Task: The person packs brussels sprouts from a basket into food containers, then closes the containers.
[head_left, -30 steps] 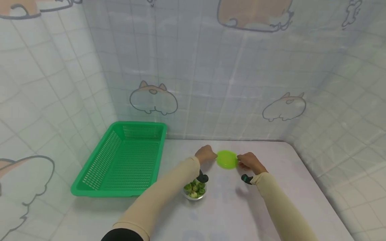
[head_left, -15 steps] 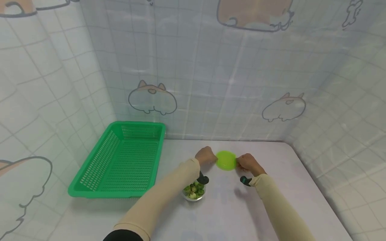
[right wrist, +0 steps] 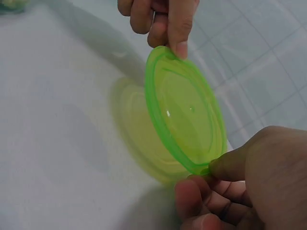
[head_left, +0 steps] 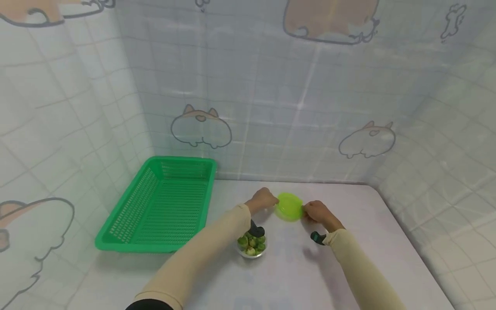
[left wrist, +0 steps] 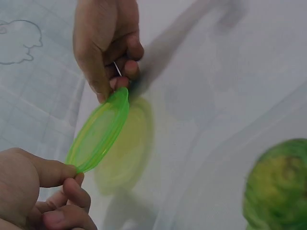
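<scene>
A translucent lime-green round lid is stretched between both hands above the table, casting a yellow-green shadow below. My left hand pinches its left edge between thumb and fingers; in the left wrist view that thumb presses the rim of the lid. On the opposite edge, my right hand pinches the rim, thumb on top and fingers curled beneath. Seen from the right wrist, the lid stands tilted. A clear bowl full of Brussels sprouts sits below my left wrist.
To the left stands a large green plastic basket with perforated walls. The white table ends at a back wall hung with plastic sheeting printed with cartoon dogs. Similar sheeting covers both sides.
The lid has tipped a little, and its right side is slightly lower and nearer. My right hand has come down a bit toward me with it. Both hands keep their pinch.
</scene>
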